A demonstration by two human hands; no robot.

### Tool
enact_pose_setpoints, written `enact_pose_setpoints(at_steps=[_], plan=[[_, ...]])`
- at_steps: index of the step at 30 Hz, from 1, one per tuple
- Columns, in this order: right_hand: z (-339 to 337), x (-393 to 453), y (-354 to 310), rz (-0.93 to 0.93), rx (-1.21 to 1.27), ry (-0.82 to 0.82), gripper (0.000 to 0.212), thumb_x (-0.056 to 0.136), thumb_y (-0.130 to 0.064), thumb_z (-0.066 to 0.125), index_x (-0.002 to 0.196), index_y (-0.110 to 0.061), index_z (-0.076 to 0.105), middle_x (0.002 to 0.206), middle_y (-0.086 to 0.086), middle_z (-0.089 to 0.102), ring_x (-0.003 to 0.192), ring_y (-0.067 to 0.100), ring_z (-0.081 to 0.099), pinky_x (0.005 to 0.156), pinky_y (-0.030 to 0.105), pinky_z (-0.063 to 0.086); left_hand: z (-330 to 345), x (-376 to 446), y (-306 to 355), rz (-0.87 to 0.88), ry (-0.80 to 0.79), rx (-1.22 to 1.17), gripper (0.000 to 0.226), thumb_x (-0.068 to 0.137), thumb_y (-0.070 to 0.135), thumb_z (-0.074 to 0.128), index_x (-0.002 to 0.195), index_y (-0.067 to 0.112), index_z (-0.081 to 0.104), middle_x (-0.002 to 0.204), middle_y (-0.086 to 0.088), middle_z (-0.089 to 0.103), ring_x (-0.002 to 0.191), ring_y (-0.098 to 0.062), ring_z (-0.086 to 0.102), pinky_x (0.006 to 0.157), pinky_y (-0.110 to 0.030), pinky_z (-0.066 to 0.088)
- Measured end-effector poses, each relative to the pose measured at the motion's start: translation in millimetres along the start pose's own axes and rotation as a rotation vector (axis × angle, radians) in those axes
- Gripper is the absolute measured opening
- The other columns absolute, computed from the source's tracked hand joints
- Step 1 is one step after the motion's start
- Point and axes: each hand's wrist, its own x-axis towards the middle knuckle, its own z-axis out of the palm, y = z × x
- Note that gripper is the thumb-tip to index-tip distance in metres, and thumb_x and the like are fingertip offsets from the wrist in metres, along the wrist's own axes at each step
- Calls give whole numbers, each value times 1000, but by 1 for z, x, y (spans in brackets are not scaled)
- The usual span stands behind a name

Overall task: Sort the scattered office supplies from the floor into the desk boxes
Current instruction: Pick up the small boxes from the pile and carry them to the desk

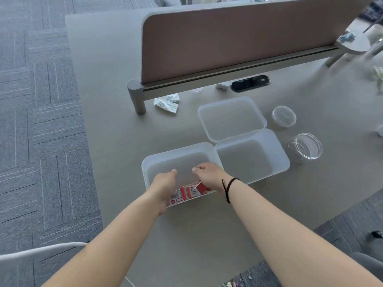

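Three frosted plastic boxes stand together on the grey desk point(116, 100). Both my hands reach down into the nearest box point(165, 156). Small red and white cartons point(186, 193) lie along its near wall. My left hand point(163, 184) curls over the left cartons, fingers hidden inside the box. My right hand point(207, 175), with a dark cord on its wrist, holds the rightmost red carton point(202, 188) with curled fingers. The middle box point(275, 148) and the far box point(232, 119) hold nothing that I can see.
A clear jar point(306, 148) and its lid point(284, 117) sit right of the boxes. Crumpled paper point(167, 102) lies by the brown divider point(228, 42). Coloured clips point(236, 282) lie on the carpet at the bottom edge. A white cable point(41, 249) crosses the lower left.
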Motion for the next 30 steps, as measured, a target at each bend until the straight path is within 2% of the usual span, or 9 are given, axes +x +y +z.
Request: enact_pose_setpoints(at_steps=[5,7,13,15,18,23,26,28,30], plan=[[5,-2,6,-16,-147,-68,56,85,-38,75,134,-15,59,134,-2,60,120,18,58,97,29,47,6,-9,7,-25,-11,-41,17,109,24,44,120,13,51,84,-8,51,45,-22,62,30,-20,42],[12,-3,5,-4,-263,-71,62,78,-44,78,132,-18,59,133,-2,60,118,19,59,96,31,48,6,-6,3,-17,4,1,19,108,19,45,123,11,54,84,-8,49,53,-25,60,23,-18,34],[25,-5,-4,28,-349,-17,37,78,-33,75,108,-15,62,105,2,66,97,23,65,78,31,54,4,3,-3,-27,39,-31,20,107,24,46,121,13,55,88,-7,50,69,-24,52,26,-17,36],[26,-7,-6,30,-327,-2,44,76,-38,78,108,-16,59,103,1,64,96,22,64,75,30,52,0,9,-5,-38,26,-69,27,107,31,45,120,11,56,89,-6,50,71,-23,52,42,-20,45],[30,-10,-9,25,-254,-12,61,71,-56,80,111,-16,57,105,0,62,97,21,63,81,34,52,-3,17,-8,-60,32,-87,42,105,44,42,129,13,56,82,-5,45,61,-19,39,58,-28,32],[25,-8,-14,-24,-120,10,50,98,-51,47,60,-21,37,57,-3,41,56,21,40,60,33,34,-1,16,-8,-76,-21,-159,40,106,49,40,110,12,58,84,-8,56,67,-24,59,51,-28,44],[3,-16,-9,34,54,30,56,105,-50,29,86,-9,62,75,3,53,75,23,50,74,35,43,1,12,-7,-119,-59,-197,42,106,49,41,86,13,49,82,-13,56,66,-28,64,34,-23,45],[-11,-28,5,63,356,106,57,105,-49,35,116,-2,66,92,8,65,85,23,59,90,40,51,2,8,-4,-138,-84,-237,43,105,51,42,90,11,49,84,-16,58,54,-30,69,29,-25,44],[-25,-48,30,67,634,187,43,106,-41,40,115,-8,66,105,14,72,92,26,69,93,39,53,4,7,-3,-175,-109,-297,44,104,55,42,107,11,50,95,-18,62,65,-32,71,33,-29,49]])
